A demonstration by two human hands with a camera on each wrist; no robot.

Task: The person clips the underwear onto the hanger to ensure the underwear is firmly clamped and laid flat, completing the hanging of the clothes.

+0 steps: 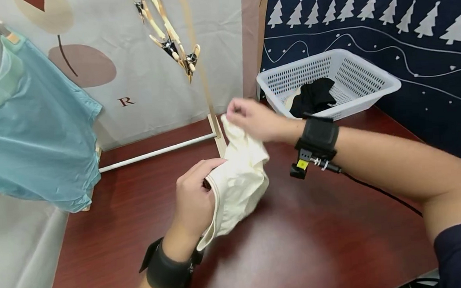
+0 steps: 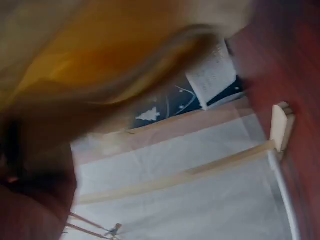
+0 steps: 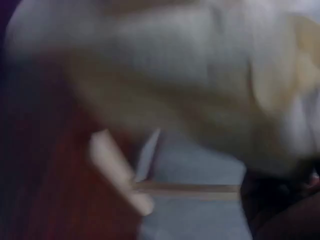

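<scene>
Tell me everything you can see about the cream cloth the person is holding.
The cream garment is a small, soft, knit-looking piece with a stitched band along its lower left edge. It is bunched and held just above the dark red table. The left hand grips its banded edge; the right hand pinches its top and lifts it. Both wrist views show it only as a blur.

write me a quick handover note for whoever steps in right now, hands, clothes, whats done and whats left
Left hand grips the cream garment by its hemmed edge, above the table.
Right hand pinches its upper end, lifting it.
Done: teal shirt hangs on the rack.
Left: cream garment not yet hung; a black garment lies in the white basket. Clips hang above.
</scene>
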